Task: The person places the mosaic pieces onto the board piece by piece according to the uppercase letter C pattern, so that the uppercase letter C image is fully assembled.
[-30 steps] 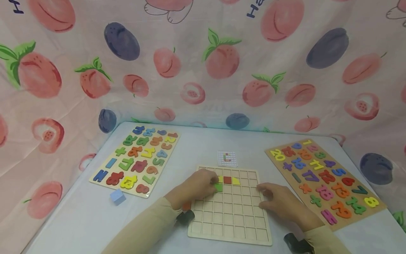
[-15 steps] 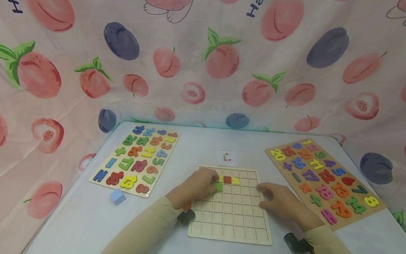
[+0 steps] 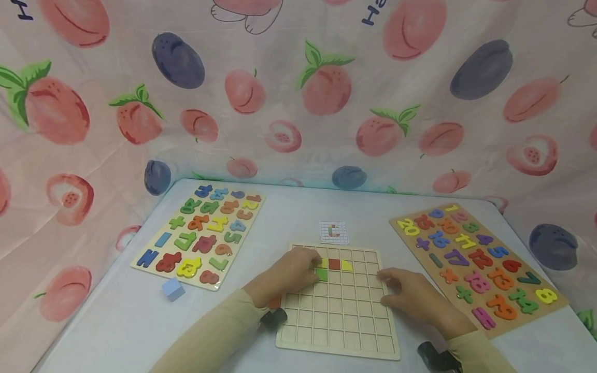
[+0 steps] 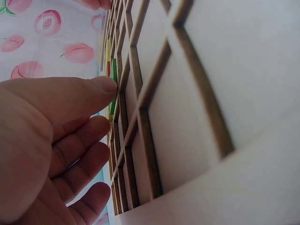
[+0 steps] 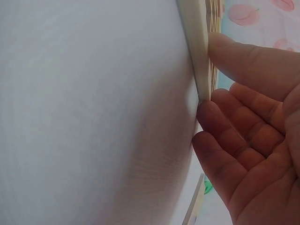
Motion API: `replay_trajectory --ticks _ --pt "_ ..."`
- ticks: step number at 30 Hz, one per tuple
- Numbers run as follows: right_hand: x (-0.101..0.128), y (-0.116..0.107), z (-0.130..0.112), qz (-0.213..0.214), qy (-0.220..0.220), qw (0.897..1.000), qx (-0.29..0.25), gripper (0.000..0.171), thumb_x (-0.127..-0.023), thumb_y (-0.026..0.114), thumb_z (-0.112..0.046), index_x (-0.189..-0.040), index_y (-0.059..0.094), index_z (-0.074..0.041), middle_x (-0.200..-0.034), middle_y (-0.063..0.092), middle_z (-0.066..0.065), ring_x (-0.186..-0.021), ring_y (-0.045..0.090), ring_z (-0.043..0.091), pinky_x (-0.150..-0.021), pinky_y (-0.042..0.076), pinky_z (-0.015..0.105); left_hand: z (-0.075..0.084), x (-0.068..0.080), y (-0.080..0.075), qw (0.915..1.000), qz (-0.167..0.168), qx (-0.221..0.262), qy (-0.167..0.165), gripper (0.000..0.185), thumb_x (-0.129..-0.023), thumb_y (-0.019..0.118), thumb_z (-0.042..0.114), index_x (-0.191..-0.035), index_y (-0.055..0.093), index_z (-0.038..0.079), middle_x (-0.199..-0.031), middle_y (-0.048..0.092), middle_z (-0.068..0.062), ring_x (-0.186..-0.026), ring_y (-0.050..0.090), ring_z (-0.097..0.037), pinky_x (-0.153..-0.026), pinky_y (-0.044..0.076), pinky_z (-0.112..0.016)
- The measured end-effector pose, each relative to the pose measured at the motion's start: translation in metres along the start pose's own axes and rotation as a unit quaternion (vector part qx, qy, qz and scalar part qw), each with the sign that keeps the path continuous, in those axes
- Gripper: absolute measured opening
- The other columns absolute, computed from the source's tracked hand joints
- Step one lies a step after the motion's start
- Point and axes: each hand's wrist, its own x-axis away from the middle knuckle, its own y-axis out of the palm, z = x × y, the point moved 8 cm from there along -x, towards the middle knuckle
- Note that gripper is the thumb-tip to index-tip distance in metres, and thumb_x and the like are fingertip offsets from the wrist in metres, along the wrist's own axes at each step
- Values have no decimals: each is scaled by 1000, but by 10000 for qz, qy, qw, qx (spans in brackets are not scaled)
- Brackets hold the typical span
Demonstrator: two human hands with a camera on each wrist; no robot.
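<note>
**Grid board with coloured tiles, two hands at work**

Left hand [image 3: 286, 274]: rests on the upper left part of the wooden grid board [image 3: 345, 331]. Fingers [image 4: 79, 140] lie close together and nearly straight; the thumb tip presses on the green tile [image 3: 321, 274], seen edge-on in the left wrist view [image 4: 114, 89]. The tile sits in the second row of cells, touching the row of tiles above it.

Right hand [image 3: 410, 298]: lies at the right edge of the grid board. Fingers [image 5: 234, 136] are relaxed and slightly bent, side by side; the thumb lies against the board's top face at the rim and the fingertips touch its edge.

Tiles on the board, top rows: a yellow tile [image 3: 324, 262] partly hidden by the left hand, a red square tile [image 3: 334, 264] and a second yellow tile [image 3: 346, 266], in one line, touching. The other cells show bare wood.

Beyond the board: a small pattern card [image 3: 334, 232] just past its far edge.

Left of the desk [image 3: 289, 212]: a pale puzzle board of coloured numbers [image 3: 198, 235], with a light blue block [image 3: 173, 288] near its front corner.

Right: a darker number board [image 3: 475, 264], well apart from the first.

Surround: a cloth with printed peaches and plums [image 3: 298, 88] behind and to both sides.
</note>
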Motion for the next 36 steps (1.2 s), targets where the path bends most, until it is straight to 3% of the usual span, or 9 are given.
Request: replay_trajectory --ticks 10,16,21,29,36 --pt "0 0 -1 11 7 10000 31 58 -78 83 -21 -131 62 -7 -131 62 16 -122 56 39 -102 41 58 -1 0 1 10000 35 81 -45 31 -87 76 17 -115 70 7 -108 69 -1 -103 61 -17 -92 50 -31" --pt "1 0 -1 15 51 10000 13 58 -78 83 -20 -131 63 -8 -129 63 16 -122 56 39 -102 41 58 -6 2 -3 9992 -57 297 -255 34 -87 74 18 -119 69 8 -112 68 -2 -107 59 -19 -94 49 -34" --pt "2 -1 -2 98 -25 9999 24 57 -78 83 -20 -130 63 -7 -128 64 16 -121 57 39 -102 41 58 -16 7 -12 9985 -22 320 -439 35 -90 72 19 -122 68 7 -120 66 -6 -117 56 -23 -102 45 -39" --pt "2 -1 -2 56 -46 10000 12 56 -79 83 -20 -130 63 -7 -130 63 16 -122 56 38 -102 41 58 -37 26 -30 9959 260 525 -684 34 -87 76 15 -118 68 4 -120 66 -12 -119 56 -30 -104 43 -45" --pt "2 -2 -3 46 -64 10000 13 57 -78 83 -20 -130 63 -7 -131 62 17 -122 56 39 -103 40 58 -63 43 -33 9883 259 847 -1241 35 -85 75 17 -118 69 7 -118 66 -6 -115 57 -27 -101 46 -45"
